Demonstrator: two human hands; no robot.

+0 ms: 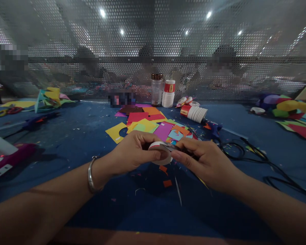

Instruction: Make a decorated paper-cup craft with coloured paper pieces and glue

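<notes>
Two hands work close together over the middle of the blue surface [91, 211]: the left hand [142, 149], a silver bangle on its wrist, pinches one white cup piece [159, 153], and the right hand [199, 158] grips a metal blade [169, 147] against it. Beyond stand one jar [156, 90] and one upright cup stack [168, 93], with a second stack [193, 113] lying down, before one perforated metal screen [153, 34]. Both forearms reach in from the lower corners, fingers curled.
</notes>
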